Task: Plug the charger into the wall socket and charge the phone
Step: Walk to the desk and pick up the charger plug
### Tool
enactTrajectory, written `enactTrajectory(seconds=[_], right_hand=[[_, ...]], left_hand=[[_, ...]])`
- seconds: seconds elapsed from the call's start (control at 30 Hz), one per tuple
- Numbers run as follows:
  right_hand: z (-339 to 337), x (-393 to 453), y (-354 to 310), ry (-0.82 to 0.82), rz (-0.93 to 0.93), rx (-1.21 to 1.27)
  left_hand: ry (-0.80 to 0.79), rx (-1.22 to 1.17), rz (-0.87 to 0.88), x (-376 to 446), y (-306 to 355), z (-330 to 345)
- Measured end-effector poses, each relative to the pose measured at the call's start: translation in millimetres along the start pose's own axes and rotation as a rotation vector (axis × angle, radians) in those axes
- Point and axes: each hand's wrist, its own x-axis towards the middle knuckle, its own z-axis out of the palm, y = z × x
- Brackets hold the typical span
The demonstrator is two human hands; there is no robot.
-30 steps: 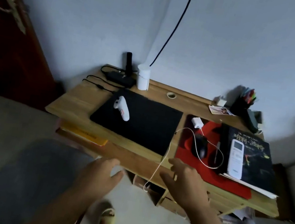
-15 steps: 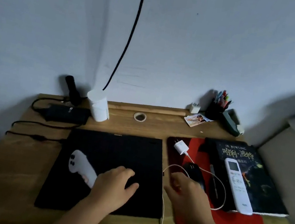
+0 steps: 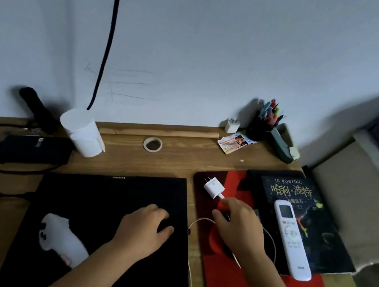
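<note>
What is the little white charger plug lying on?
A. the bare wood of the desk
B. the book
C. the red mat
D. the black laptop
C. The white charger plug lies on the red mat, to the right of the closed black laptop and left of the book, with the right hand reaching toward its cable.

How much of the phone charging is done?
Nothing is finished yet. The white charger lies unplugged on the red mat, prongs bare. The right hand is reaching its cable; the left hand rests on the laptop. No socket or phone shows.
</note>
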Motion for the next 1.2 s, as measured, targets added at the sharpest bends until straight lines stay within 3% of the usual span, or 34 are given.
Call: enactTrajectory(seconds=[0.3, 0.63, 0.77, 1.0, 1.2], right_hand=[[48, 82, 19, -0.114, -0.011, -0.04], [63, 101, 24, -0.172, 0.015, -0.108], [36, 93, 6, -0.064, -0.017, 0.075], [-28, 72, -59, 0.183, -0.323, 0.295], [-60, 61, -101, 0.297, -0.428, 0.415]], left_hand=[[-0.021, 0.057, -0.076, 42, -5, 18], [-0.018, 0.041, -0.111, 48, -6, 22], [0.088, -0.02, -0.061, 53, 6, 6], [0.321, -0.207, 0.091, 52, 46, -52], [0.437, -0.402, 0.16, 36, 51, -104]])
